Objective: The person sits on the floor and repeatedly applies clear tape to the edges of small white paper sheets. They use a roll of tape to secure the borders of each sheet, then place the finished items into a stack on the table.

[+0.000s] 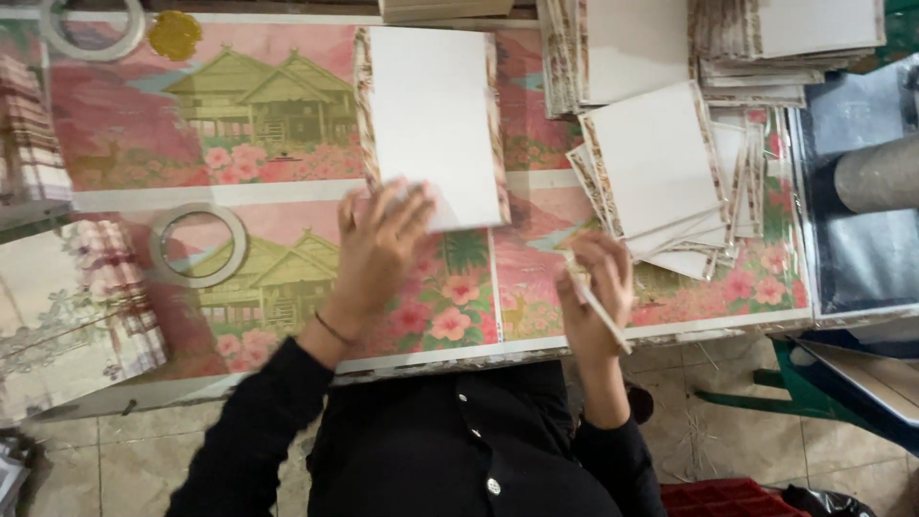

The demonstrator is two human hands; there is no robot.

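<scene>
My left hand (375,251) lies flat with spread fingers on the near edge of a white rectangular card (433,120) that has patterned paper folded along its sides. The card lies on a large printed sheet (287,144) showing pink flowers and a golden house. My right hand (595,287) is closed on a thin pale stick-like tool (598,308), held just above the sheet's near right part. A fanned pile of similar white cards (661,177) lies right beside the right hand.
Stacks of covered cards (670,43) stand at the far right. Two tape rings (196,244) (93,29) lie at the left, with folded patterned pieces (105,287) nearby. A grey roll (876,172) rests on a dark sheet at the right. Tiled floor and a red crate (728,498) lie below.
</scene>
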